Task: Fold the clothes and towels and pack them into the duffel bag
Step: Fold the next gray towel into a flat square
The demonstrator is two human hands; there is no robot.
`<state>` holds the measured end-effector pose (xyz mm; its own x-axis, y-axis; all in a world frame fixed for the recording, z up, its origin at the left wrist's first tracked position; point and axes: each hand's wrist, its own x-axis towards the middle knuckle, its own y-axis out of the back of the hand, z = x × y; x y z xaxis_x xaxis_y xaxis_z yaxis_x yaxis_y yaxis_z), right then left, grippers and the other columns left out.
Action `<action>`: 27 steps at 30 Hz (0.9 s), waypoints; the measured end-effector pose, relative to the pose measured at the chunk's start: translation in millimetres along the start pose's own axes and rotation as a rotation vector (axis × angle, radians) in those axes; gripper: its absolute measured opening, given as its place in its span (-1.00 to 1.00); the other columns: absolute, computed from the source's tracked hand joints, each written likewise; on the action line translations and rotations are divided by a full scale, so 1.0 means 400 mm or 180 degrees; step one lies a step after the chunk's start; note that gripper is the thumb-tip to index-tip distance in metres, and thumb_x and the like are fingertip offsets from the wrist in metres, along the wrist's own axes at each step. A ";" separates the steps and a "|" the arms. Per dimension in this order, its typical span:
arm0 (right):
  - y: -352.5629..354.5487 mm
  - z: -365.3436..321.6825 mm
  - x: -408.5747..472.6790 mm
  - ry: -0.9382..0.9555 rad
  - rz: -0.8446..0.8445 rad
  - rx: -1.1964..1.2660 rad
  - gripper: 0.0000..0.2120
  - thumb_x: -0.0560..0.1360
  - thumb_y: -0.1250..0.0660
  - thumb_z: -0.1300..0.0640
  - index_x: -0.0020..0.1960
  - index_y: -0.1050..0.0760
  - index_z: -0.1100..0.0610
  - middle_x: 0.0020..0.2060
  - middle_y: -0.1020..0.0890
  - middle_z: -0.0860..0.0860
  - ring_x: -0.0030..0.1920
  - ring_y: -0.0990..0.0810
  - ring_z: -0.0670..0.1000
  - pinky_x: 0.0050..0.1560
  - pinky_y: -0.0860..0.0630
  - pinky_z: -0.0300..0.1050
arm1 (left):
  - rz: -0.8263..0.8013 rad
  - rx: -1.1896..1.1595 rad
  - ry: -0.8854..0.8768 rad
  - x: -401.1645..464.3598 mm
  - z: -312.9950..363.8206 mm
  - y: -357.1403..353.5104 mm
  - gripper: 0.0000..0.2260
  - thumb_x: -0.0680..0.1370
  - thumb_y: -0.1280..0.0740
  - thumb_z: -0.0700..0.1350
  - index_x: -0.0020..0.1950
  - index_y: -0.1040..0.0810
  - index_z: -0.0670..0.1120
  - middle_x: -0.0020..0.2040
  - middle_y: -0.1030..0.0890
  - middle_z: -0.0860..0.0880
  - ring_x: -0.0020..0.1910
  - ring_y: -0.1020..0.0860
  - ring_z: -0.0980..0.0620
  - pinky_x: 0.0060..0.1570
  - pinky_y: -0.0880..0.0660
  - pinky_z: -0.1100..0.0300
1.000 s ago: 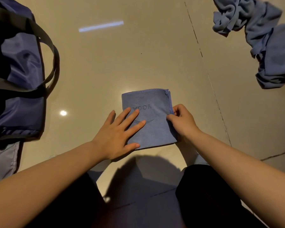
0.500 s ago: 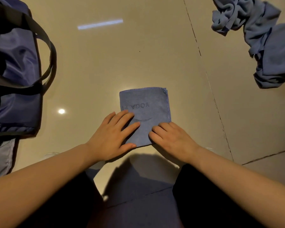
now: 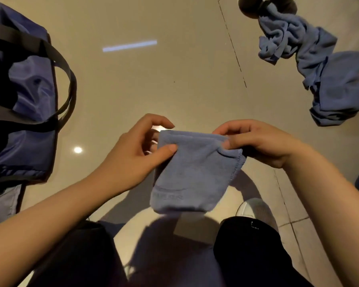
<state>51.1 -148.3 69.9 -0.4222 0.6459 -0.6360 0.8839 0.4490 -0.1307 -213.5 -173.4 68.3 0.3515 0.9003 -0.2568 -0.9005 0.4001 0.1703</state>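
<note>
A small folded blue towel (image 3: 193,172) hangs in the air above the floor, held by its top edge. My left hand (image 3: 137,152) pinches its upper left corner between thumb and fingers. My right hand (image 3: 257,141) pinches its upper right corner. A navy duffel bag (image 3: 23,112) with dark straps lies open on the floor at the left, apart from both hands. A heap of crumpled blue cloths (image 3: 311,65) lies on the floor at the upper right.
The floor is glossy beige tile (image 3: 153,83) with a grout line running down the right side. My dark-trousered knees (image 3: 251,245) and a white shoe (image 3: 251,208) fill the bottom. A pale cloth (image 3: 0,201) lies below the bag.
The folded towel lay flat on the floor under both palms; now both hands have lifted it by its top corners and it hangs in the air.
</note>
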 end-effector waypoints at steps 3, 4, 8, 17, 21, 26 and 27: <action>0.007 0.014 0.028 -0.0153 0.0585 -0.0082 -0.91 0.42 -0.42 0.25 -0.08 -0.61 0.14 -0.19 -0.64 0.06 -0.17 -0.58 -0.01 -0.18 -0.53 -0.24 | -0.0040 -0.0215 0.0794 0.053 -0.020 -0.014 -0.75 0.53 -0.38 -0.10 0.14 -0.45 0.16 -0.11 -0.59 -0.14 -0.14 -0.61 -0.15 -0.18 -0.61 0.08; 0.012 0.027 0.045 -0.0203 0.0957 -0.0210 -0.93 0.47 -0.39 0.24 -0.06 -0.59 0.12 -0.18 -0.62 0.04 -0.15 -0.55 -0.01 -0.15 -0.51 -0.22 | 0.0039 -0.0042 0.0948 0.071 -0.041 -0.018 -0.73 0.55 -0.36 -0.12 0.19 -0.44 0.15 -0.04 -0.59 -0.10 -0.11 -0.61 -0.10 -0.12 -0.62 0.06; 0.025 0.095 0.080 -0.0239 0.2500 -0.1801 -0.83 0.55 -0.30 0.13 0.13 -0.53 0.08 -0.03 -0.57 -0.01 -0.13 -0.52 -0.05 -0.13 -0.39 -0.20 | -0.0033 0.1785 0.0733 0.110 -0.156 -0.009 -0.47 0.55 -0.30 0.09 0.49 -0.26 0.04 0.46 -0.31 -0.12 0.34 -0.40 -0.12 0.27 -0.36 0.07; -0.190 0.287 0.104 0.0420 0.0525 -0.3887 -0.18 0.45 -0.40 -0.01 0.57 -0.02 0.02 0.55 0.00 0.14 0.54 0.00 0.19 0.47 -0.14 0.09 | -0.1206 0.3681 -0.0413 0.028 -0.317 -0.036 -0.25 0.53 0.10 0.42 0.54 -0.17 -0.04 0.52 -0.24 -0.16 0.46 -0.25 -0.21 0.20 -0.40 -0.29; -0.147 0.320 0.100 0.0558 0.0632 -0.4048 -0.08 0.34 -0.51 -0.03 0.56 -0.09 0.01 0.55 -0.06 0.16 0.52 -0.09 0.23 0.44 -0.20 0.24 | -0.1297 0.3452 -0.0574 0.061 -0.327 -0.039 -0.18 0.50 0.11 0.47 0.56 -0.13 -0.06 0.54 -0.16 -0.16 0.48 -0.21 -0.24 0.24 -0.40 -0.26; -0.042 0.266 0.064 -0.0313 0.0716 -0.4021 -0.03 0.34 -0.28 -0.46 0.56 0.11 -0.15 0.56 0.20 -0.04 0.55 0.18 0.03 0.52 0.13 0.12 | -0.1345 0.3182 -0.0990 0.156 -0.256 -0.090 -0.20 0.46 -0.07 0.42 0.54 -0.18 -0.05 0.53 -0.16 -0.23 0.46 -0.27 -0.29 0.29 -0.37 -0.23; -0.021 0.261 0.053 -0.0432 0.0854 -0.3871 -0.09 0.37 -0.20 -0.48 0.55 0.07 -0.16 0.56 0.19 -0.06 0.55 0.16 0.01 0.53 0.11 0.14 | -0.1270 0.3110 -0.0980 0.160 -0.237 -0.102 -0.22 0.45 -0.12 0.37 0.53 -0.23 -0.07 0.52 -0.20 -0.25 0.43 -0.31 -0.29 0.27 -0.40 -0.20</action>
<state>55.8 -202.9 -21.9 -0.1698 0.7687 -0.6166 0.1501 0.6386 0.7548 -178.6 -148.2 -45.2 0.7435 0.6259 -0.2356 -0.1647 0.5128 0.8425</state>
